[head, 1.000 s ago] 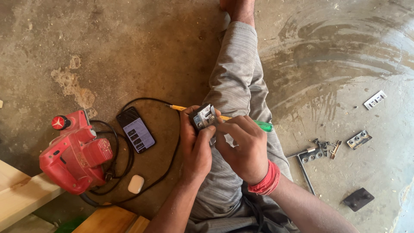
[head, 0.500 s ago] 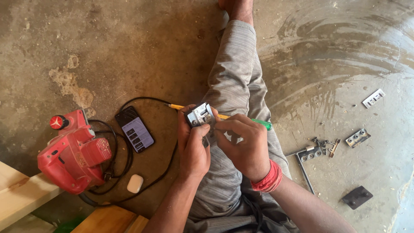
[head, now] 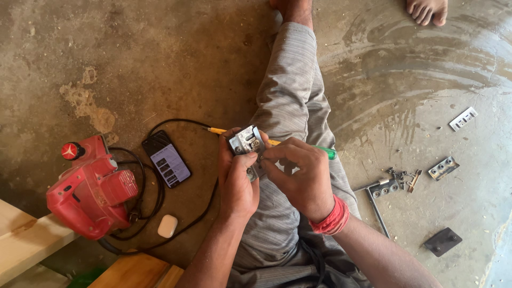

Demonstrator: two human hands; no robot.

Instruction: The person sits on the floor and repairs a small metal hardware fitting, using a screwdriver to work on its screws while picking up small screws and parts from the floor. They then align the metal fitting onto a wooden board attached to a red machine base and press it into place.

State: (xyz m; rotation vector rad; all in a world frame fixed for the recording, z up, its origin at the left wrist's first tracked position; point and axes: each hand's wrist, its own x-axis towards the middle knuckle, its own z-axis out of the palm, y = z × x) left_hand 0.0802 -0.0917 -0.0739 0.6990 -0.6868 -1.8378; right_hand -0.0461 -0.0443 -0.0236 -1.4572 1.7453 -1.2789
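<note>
While seated: left hand [head: 238,178] | right hand [head: 301,173] | both grip metal part [head: 246,141]

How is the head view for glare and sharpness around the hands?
Head view: the left hand, right hand and small metal part are sharp and evenly lit; a pale sheen lies on the wet concrete floor at right; edges look slightly bowed.
</note>
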